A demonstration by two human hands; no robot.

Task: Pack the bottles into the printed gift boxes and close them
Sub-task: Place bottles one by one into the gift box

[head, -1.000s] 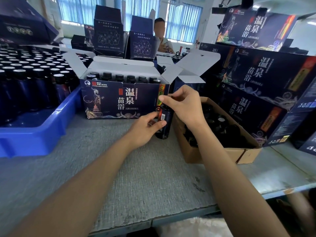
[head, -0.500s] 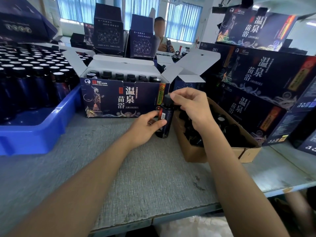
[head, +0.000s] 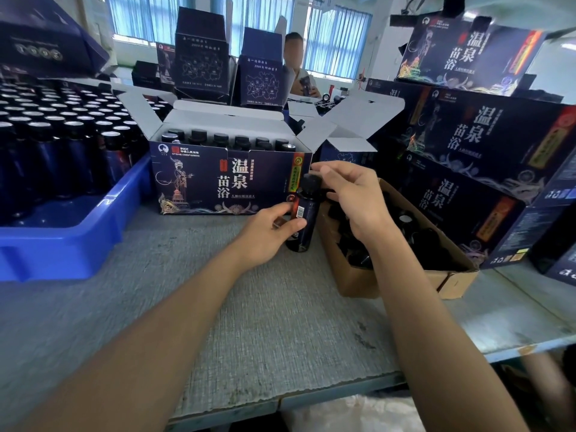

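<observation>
On rough grey table (head: 218,307), left hand (head: 268,235) gripping cylindrical dark bottle (head: 307,213)

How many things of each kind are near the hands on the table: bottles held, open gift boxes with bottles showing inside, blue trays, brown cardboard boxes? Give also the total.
bottle, held by the left hand: 1
open gift box with bottles inside: 1
blue tray: 1
brown cardboard box: 1
Total: 4
</observation>
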